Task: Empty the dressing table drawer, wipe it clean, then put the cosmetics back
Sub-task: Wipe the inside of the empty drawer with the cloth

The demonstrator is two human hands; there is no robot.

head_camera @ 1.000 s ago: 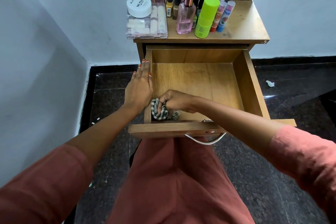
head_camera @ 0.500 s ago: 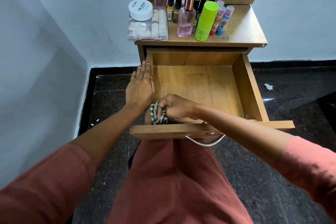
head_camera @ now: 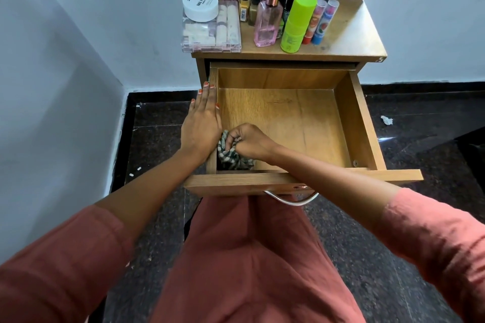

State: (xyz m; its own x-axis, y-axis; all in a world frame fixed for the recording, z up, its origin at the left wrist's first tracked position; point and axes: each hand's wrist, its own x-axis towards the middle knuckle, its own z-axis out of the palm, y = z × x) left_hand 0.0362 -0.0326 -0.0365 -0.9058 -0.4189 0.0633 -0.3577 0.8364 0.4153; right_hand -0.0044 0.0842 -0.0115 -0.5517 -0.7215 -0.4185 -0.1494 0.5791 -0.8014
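At centre left of the frame, the left hand (head_camera: 200, 123) is laid flat along the left wall of the pulled-out light wooden drawer (head_camera: 359, 123), its fingers (head_camera: 206, 97) straight and together. Just right of it, in the drawer's near left corner, a bunched green-and-white checked cloth (head_camera: 231, 158) is gripped by the curled fingers of the right hand (head_camera: 249, 140). Across the top, on the brown wooden worktop (head_camera: 349, 34), are stood a clear plastic box (head_camera: 210, 37) topped by a white round jar (head_camera: 200, 5), a pink glass bottle (head_camera: 266, 26) and a lime-green plastic bottle (head_camera: 298, 22).
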